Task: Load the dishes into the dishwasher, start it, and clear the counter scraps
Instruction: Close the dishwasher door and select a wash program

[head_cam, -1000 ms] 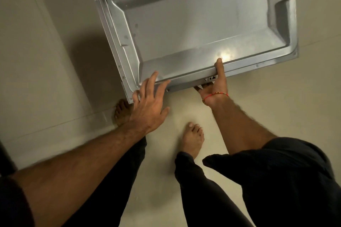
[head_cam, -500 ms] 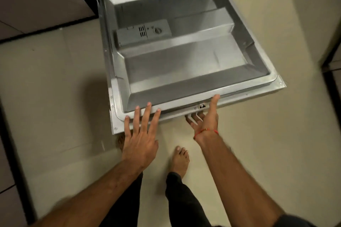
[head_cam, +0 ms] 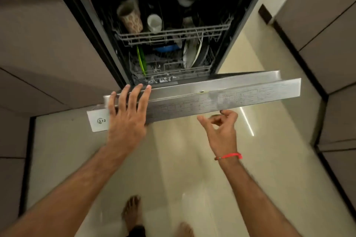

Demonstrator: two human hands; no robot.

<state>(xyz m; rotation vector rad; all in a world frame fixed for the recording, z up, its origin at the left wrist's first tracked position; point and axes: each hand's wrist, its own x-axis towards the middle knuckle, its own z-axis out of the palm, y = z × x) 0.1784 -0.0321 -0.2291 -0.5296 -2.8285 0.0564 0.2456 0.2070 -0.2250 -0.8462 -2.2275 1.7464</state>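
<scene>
The left hand (head_cam: 126,119) lies flat, fingers straight, on the half-raised stainless-steel dishwasher door (head_cam: 221,98); the right hand (head_cam: 219,127), loosely curled and seemingly empty, hangs just below its edge.

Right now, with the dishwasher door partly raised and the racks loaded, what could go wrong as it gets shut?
The left hand lies flat over the door top edge; its fingertips could get pinched against the frame. The right hand has no grip, so the door might drop. The lower rack sits near the front and may block closing.

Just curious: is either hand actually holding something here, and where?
Nothing is gripped. The left hand lies flat on the dishwasher door top edge; the right hand curls loosely beneath.
</scene>
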